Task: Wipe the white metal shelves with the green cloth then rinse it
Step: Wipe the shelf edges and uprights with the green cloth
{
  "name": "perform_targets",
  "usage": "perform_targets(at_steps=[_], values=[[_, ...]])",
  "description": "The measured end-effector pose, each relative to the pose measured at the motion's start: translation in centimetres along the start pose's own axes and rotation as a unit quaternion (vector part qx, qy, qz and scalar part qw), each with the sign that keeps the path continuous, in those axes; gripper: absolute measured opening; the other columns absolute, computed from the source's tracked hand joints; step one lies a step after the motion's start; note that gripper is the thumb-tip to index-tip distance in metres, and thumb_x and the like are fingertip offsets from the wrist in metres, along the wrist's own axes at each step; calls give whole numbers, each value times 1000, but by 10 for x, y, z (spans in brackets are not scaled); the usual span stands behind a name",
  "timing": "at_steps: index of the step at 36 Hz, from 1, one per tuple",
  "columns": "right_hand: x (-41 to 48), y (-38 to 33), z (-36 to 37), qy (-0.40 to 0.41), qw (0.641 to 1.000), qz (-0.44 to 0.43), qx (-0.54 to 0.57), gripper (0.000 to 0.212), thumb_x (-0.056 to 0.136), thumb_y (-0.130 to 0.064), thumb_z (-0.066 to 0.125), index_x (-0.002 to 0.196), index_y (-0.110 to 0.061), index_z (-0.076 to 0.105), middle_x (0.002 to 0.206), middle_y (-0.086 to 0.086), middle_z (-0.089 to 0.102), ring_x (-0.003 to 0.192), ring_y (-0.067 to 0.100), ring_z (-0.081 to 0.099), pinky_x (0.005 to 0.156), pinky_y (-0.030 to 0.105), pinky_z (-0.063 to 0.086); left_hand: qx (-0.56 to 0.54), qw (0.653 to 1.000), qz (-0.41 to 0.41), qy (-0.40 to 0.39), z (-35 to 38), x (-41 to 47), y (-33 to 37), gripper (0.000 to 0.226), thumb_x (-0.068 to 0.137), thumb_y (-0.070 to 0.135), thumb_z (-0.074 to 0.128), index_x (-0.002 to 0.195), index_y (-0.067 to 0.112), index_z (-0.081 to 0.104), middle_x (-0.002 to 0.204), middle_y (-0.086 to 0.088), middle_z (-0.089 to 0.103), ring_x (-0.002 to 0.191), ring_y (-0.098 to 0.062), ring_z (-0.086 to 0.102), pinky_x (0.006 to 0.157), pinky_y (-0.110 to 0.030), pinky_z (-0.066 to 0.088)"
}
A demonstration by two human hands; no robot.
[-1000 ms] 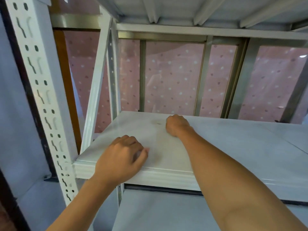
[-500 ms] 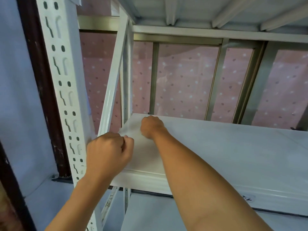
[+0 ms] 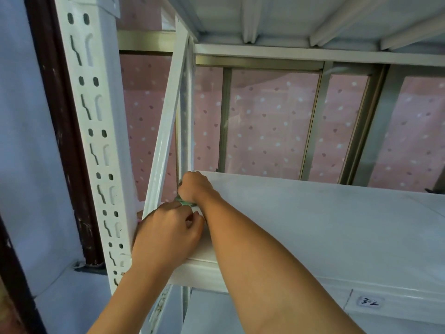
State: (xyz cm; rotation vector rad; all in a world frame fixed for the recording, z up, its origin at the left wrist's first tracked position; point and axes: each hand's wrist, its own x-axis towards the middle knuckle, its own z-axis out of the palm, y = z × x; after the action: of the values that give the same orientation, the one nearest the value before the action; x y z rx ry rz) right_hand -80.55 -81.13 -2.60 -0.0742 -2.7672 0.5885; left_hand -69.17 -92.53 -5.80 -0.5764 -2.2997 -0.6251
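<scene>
White metal shelf (image 3: 313,225), green cloth (image 3: 185,202) at its left edge

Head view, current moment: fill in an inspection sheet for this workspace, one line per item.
Surface: white metal shelf, with a handwritten label on its front edge.
Job's things: green cloth, bunched near the shelf's back-left corner, mostly hidden by the hands.
Clutter: nothing seen.
Grippers: right hand curled in a fist over the cloth; left hand at the shelf's left edge by the diagonal brace, fingers curled; whether it holds anything cannot be told.
Cables: nothing seen.
Surroundings: perforated upright at left, upper shelf overhead, window with a pink dotted covering behind.
</scene>
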Motion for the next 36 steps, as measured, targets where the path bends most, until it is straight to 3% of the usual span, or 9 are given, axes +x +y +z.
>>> perform_targets(at_steps=[6, 12, 15, 19, 25, 29, 31, 33, 36], values=[[-1, -6, -1, -5, 999, 13, 51, 15, 96, -9, 51, 83, -4, 56, 88, 16, 62, 80, 31, 58, 66, 32, 42, -3, 1000, -20, -16, -6, 0, 5, 35, 87, 35, 52, 56, 19, 55, 57, 6, 55, 48, -12, 52, 48, -33, 52], [8, -21, -2, -35, 991, 42, 123, 16, 97, -12, 51, 106, -1, 60, 110, 19, 64, 99, 35, 63, 80, 38, 53, -27, 999, -39, -5, -10, -1, 7, 40, 86, 27, 56, 50, 15, 46, 48, 4, 47, 42, -16, 47, 43, -31, 46], [10, -26, -7, -46, 980, 61, 186, 27, 99, -11, 46, 120, 3, 58, 119, 20, 61, 107, 37, 60, 87, 37, 51, -30, 999, -42, -3, -9, 0, 6, 41, 85, 27, 59, 49, 14, 45, 47, 2, 46, 41, -17, 46, 42, -32, 46], [16, -22, -15, -7, 970, 77, 231, 31, 98, -12, 46, 120, 6, 59, 120, 23, 62, 110, 39, 60, 91, 39, 51, -24, 999, -31, -6, -8, 0, 5, 42, 85, 28, 59, 49, 14, 44, 50, 3, 45, 43, -17, 45, 43, -30, 46], [30, 3, -45, 29, 978, 70, 194, 26, 100, -17, 49, 104, 2, 66, 97, 17, 66, 85, 30, 60, 71, 31, 43, -9, 1000, -19, -2, -9, -1, 5, 44, 87, 30, 58, 49, 12, 44, 50, 2, 42, 44, -17, 42, 43, -27, 41], [39, 25, -59, 45, 986, 65, 146, 24, 100, -13, 47, 79, -4, 56, 118, 15, 66, 89, 33, 63, 68, 26, 42, -9, 1000, -24, -12, -8, 0, 4, 43, 89, 34, 55, 51, 13, 51, 54, 1, 48, 48, -16, 48, 49, -32, 50], [41, 36, -63, 50, 992, 66, 95, 31, 101, -15, 44, 72, -8, 50, 90, 8, 63, 85, 33, 60, 62, 27, 39, -11, 999, -25, -16, -8, -1, 4, 43, 90, 36, 53, 53, 15, 54, 55, 2, 50, 49, -14, 49, 50, -31, 51], [45, 46, -61, 54, 995, 68, 39, 28, 102, -18, 42, 79, -8, 55, 78, 6, 55, 82, 31, 58, 65, 29, 41, -10, 999, -25, -18, -7, -1, 4, 43, 90, 37, 53, 53, 15, 55, 55, 3, 50, 49, -13, 50, 51, -31, 51], [49, 53, -47, 29, 997, 66, -25, 31, 103, -29, 42, 107, -9, 65, 99, 8, 64, 88, 29, 61, 71, 32, 46, -6, 999, -28, -16, -7, -1, 4, 43, 89, 36, 54, 52, 14, 52, 53, 2, 49, 47, -14, 48, 48, -31, 50]])
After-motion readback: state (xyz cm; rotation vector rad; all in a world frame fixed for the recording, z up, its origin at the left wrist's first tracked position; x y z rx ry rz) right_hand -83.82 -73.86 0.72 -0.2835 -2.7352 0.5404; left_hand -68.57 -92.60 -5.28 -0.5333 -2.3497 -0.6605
